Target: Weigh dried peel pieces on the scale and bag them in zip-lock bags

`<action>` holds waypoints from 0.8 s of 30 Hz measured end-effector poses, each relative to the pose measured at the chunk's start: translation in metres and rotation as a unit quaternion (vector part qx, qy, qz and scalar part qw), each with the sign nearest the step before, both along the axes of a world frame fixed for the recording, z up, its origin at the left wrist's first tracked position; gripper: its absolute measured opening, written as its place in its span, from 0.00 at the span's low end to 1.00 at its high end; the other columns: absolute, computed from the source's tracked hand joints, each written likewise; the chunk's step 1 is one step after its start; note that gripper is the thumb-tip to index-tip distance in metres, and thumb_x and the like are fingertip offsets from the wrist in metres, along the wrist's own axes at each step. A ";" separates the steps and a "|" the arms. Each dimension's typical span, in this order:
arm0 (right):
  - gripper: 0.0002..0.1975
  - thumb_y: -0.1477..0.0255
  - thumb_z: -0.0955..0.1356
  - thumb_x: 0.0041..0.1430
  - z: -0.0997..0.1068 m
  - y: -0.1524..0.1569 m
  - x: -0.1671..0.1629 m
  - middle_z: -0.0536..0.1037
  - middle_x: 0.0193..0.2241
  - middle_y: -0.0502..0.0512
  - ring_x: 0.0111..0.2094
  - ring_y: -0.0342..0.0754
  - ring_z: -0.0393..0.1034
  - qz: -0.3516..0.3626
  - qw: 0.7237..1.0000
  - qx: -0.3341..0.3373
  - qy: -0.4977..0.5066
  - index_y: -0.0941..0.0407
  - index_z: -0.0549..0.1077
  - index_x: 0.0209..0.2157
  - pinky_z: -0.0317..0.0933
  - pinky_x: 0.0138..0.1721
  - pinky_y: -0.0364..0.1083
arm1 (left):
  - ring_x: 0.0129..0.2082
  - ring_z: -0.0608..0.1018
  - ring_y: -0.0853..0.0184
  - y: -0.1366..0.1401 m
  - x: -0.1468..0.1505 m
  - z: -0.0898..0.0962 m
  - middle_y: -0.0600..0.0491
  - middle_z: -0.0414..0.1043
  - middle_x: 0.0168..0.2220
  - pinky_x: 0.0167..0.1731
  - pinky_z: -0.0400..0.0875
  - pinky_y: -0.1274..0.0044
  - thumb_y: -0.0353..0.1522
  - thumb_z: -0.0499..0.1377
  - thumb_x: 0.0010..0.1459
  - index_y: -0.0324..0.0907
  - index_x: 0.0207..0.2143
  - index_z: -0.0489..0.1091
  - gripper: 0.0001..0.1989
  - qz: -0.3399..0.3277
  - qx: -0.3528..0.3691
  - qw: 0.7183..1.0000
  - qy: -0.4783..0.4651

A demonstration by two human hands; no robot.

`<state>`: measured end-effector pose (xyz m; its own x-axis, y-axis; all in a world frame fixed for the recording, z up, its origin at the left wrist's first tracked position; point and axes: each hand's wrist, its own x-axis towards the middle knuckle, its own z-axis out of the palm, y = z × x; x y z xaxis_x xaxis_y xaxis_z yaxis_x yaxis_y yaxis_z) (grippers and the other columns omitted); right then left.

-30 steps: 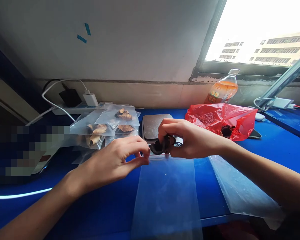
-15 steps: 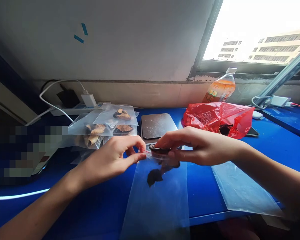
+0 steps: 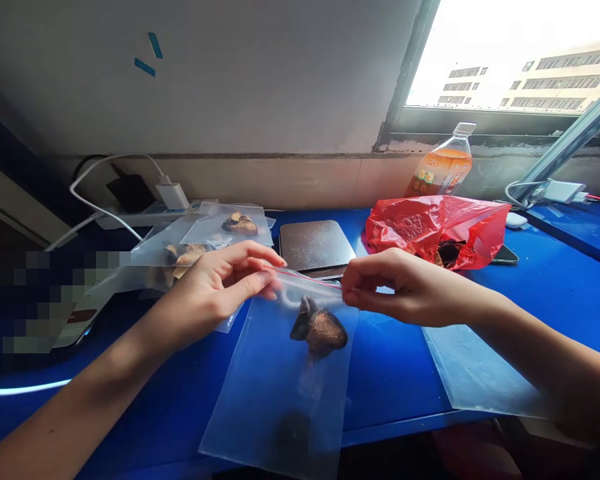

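A clear zip-lock bag (image 3: 280, 373) with a red line along its mouth is held at its top corners. My left hand (image 3: 230, 280) pinches the left end of the mouth, and my right hand (image 3: 405, 287) grips the right end. Inside the bag are dark brown dried pieces (image 3: 323, 330), which look like dried mushroom; another dark piece lies blurred near the bottom. Just behind the bag's mouth sits a flat metal-topped scale (image 3: 317, 245). Part of the mouth is covered by my fingers.
Filled clear bags (image 3: 225, 230) are piled at the left back. A red plastic bag (image 3: 430, 230) with dark pieces lies at the right, before an orange drink bottle (image 3: 445, 167). An unfilled clear bag (image 3: 480, 367) lies under my right forearm. Cables and a charger (image 3: 173, 195) stand by the wall.
The dark piece under my right fingers at the bag's mouth has gone down inside. My right hand now grips the mouth's right corner, and the bag has shifted left.
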<state>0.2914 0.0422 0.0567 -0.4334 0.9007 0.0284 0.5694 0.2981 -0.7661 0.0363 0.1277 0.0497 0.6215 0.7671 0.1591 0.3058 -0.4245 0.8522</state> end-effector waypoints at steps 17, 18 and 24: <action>0.08 0.78 0.66 0.55 -0.017 0.015 -0.013 0.72 0.28 0.48 0.29 0.42 0.65 -0.122 0.981 0.149 -0.003 0.55 0.64 0.36 0.58 0.31 0.43 | 0.30 0.80 0.69 -0.007 0.004 -0.012 0.60 0.77 0.29 0.28 0.68 0.79 0.34 0.59 0.60 0.48 0.43 0.66 0.08 0.065 0.135 0.988 0.027; 0.09 0.78 0.66 0.55 -0.012 0.017 -0.017 0.74 0.32 0.51 0.33 0.44 0.68 -0.107 0.979 0.171 -0.035 0.55 0.65 0.39 0.60 0.35 0.44 | 0.31 0.80 0.68 -0.009 0.004 -0.013 0.60 0.78 0.30 0.28 0.68 0.78 0.34 0.59 0.61 0.49 0.44 0.67 0.09 0.062 0.147 0.986 0.039; 0.10 0.77 0.67 0.53 0.004 0.038 -0.053 0.76 0.32 0.51 0.31 0.43 0.68 -0.004 0.989 0.144 -0.037 0.55 0.63 0.37 0.57 0.30 0.42 | 0.34 0.81 0.67 -0.020 0.006 -0.017 0.58 0.80 0.35 0.24 0.65 0.80 0.37 0.59 0.62 0.50 0.49 0.65 0.13 0.049 0.130 0.990 0.020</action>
